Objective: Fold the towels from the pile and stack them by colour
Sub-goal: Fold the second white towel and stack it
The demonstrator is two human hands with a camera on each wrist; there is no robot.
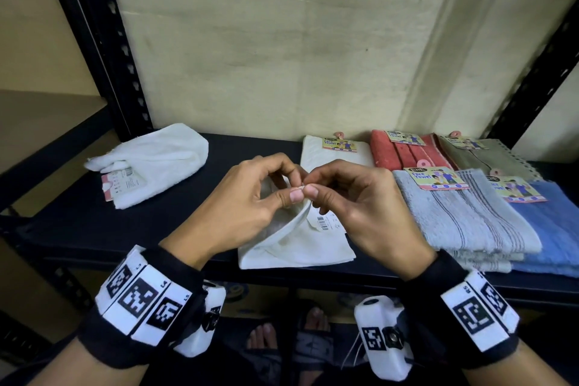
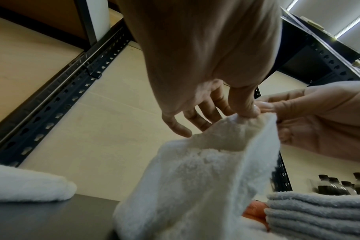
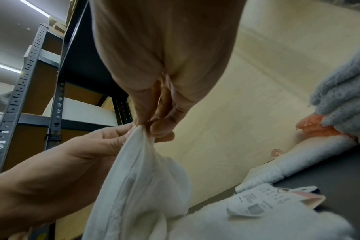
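Your left hand (image 1: pixel 250 197) and right hand (image 1: pixel 347 197) pinch one lifted corner of the white towel (image 1: pixel 313 244) at frame centre; its body trails down onto the shelf (image 1: pixel 62 222), equally near both.

Both hands meet above the front edge of the shelf, fingertips together. The left hand (image 1: pixel 247 200) pinches with thumb and forefinger, its other fingers arched and loosely spread. The right hand (image 1: pixel 354 197) pinches at the same spot, knuckles raised, both wrists wearing black bands.
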